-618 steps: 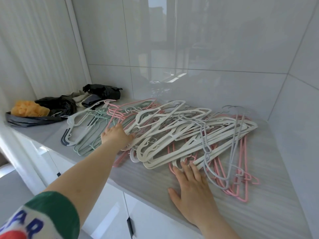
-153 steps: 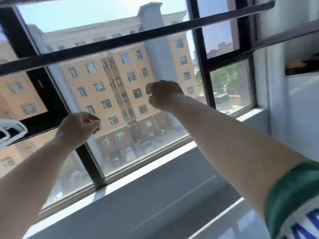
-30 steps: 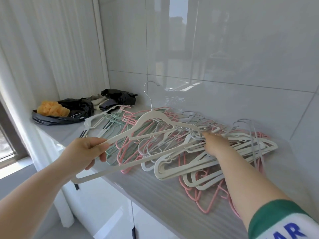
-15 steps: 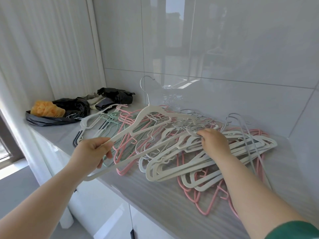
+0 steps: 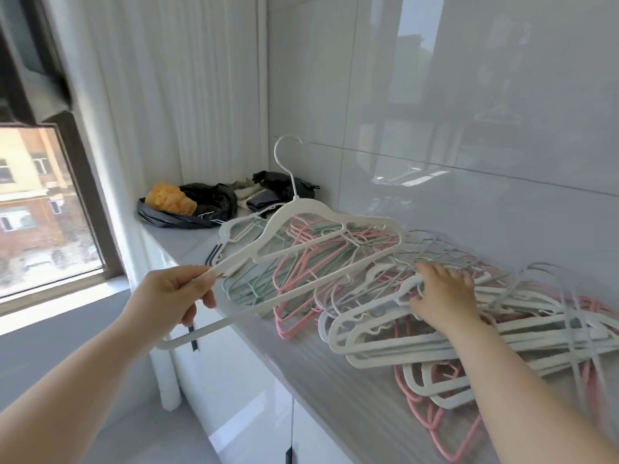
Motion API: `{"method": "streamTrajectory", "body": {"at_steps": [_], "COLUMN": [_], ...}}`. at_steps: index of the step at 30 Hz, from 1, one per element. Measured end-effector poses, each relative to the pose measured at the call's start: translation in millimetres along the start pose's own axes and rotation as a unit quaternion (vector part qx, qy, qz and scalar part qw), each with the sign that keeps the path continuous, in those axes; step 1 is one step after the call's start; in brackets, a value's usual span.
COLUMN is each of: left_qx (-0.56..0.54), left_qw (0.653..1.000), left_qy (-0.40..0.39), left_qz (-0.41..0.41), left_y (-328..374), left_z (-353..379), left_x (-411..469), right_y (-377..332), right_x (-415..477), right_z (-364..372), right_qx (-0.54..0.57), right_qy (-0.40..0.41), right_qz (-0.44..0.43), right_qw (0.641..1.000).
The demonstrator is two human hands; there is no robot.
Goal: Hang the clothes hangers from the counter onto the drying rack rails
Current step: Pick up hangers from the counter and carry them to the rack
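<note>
Now left hand (image 5: 170, 296) grips a white hanger (image 5: 301, 209) above the worktop (image 5: 318, 373) as right hand (image 5: 442, 296), fingers flat, pins the pile (image 5: 368, 333), seemingly freeing it.

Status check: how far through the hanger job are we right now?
Done: cannot tell, since the rack is out of view. In hand: the left hand grips one white hanger by its end, raised above the pile and not yet hung. The right hand rests on the pile. Left: most of it, as a big tangle of white, pink and green hangers lies on the counter.
</note>
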State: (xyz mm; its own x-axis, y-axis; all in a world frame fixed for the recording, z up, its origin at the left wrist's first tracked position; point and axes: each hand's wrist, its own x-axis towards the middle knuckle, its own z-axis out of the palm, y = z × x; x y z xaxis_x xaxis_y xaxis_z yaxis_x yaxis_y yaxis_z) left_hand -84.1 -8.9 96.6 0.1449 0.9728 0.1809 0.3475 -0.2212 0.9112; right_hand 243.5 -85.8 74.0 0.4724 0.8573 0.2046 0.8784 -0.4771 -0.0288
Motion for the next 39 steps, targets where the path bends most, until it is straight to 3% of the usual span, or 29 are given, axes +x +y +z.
{"method": "streamTrajectory", "body": {"at_steps": [5,10,16,21,29,39], "left_qx": [-0.018,-0.020,-0.014,0.039,0.149,0.151], "left_qw": [0.999,0.999,1.000,0.996,0.959,0.867], "left_qy": [0.030,0.027,0.022,0.075,0.209,0.439], "left_qz": [-0.003,0.013,0.014,-0.042,-0.118,-0.181], "left_y": [-10,-8,-18,-38,-78,-105], "left_z": [-37,-80,-164,-266,-429,-555], "left_x": [-23,-52,-110,-188,-373,-574], "right_y": [-37,-93,-168,-264,-454,-655], "right_x": [-6,-26,-84,-148,-319,-536], "right_z": [-20,-65,-106,-123,-133,-162], "right_qx": [0.099,0.139,0.129,0.172,0.234,0.339], "right_qy": [0.141,0.233,0.126,0.114,-0.003,-0.195], "right_qz": [-0.047,-0.202,-0.292,-0.388,-0.548,-0.677], "right_qw": [0.984,0.941,0.939,0.898,0.803,0.624]}}
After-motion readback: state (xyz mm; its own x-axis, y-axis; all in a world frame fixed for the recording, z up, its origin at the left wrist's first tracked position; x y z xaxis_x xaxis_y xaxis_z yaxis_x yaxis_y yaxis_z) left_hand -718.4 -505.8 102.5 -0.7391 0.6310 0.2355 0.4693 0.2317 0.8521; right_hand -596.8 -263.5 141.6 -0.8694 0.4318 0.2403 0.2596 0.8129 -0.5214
